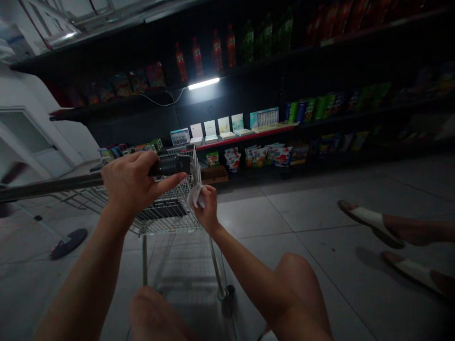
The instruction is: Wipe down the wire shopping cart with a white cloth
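Note:
My left hand [133,182] is wrapped round the dark handle bar [170,166] of a wire shopping cart [161,213], near the bar's right end. My right hand [208,208] is closed on a crumpled white cloth [195,194] and presses it against the cart's frame just below the handle end. The cart stands tilted in front of me. Both my bare knees show at the bottom of the view.
Dark shop shelves [249,137] with bottles, snack bags and boxes line the back under a lit tube lamp [204,83]. Another person's sandalled feet [377,222] rest on the tiled floor at right. A round black base [68,242] lies on the floor at left.

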Demonstrator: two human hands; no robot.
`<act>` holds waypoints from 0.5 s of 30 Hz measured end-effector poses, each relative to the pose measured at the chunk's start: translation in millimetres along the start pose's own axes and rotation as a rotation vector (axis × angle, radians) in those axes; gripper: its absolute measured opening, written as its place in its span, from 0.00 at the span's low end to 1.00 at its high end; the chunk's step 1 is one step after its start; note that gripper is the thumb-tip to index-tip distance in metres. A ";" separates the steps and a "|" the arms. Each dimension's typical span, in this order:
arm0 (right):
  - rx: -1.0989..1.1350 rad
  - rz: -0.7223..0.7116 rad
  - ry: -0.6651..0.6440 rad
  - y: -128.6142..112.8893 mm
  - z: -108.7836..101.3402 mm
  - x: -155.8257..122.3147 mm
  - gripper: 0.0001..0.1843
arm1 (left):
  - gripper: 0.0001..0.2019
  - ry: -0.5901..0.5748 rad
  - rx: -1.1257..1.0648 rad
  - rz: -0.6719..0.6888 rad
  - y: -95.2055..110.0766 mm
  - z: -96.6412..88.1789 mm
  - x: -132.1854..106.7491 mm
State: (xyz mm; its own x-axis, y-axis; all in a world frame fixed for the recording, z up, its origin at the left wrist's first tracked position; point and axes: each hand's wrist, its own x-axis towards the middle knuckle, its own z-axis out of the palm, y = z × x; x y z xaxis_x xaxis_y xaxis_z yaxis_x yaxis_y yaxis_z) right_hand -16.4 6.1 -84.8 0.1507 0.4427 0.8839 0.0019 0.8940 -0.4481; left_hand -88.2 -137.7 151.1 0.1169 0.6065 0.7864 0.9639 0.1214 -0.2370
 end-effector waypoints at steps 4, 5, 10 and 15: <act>-0.013 0.128 -0.150 10.4 -17.1 -17.5 0.14 | 0.30 -0.022 -0.008 -0.007 -2.1 -2.2 -1.8; -0.020 0.158 -0.162 8.1 -22.5 -14.1 0.12 | 0.30 -0.030 -0.011 -0.011 -1.7 -2.2 -2.2; -0.064 0.129 0.045 -28.1 -41.2 33.4 0.14 | 0.30 -0.039 -0.001 -0.009 4.4 2.5 -1.6; -0.064 -0.016 -0.035 -27.0 -29.6 49.0 0.16 | 0.31 -0.079 -0.030 -0.021 23.0 1.5 10.6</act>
State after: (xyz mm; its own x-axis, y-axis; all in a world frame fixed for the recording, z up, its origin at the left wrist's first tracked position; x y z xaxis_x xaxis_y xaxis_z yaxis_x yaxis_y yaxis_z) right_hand 20.2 1.6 -33.3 0.1156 0.4316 0.8946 0.0674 0.8952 -0.4405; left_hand -65.1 -127.3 153.1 0.0786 0.6647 0.7430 0.9728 0.1117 -0.2028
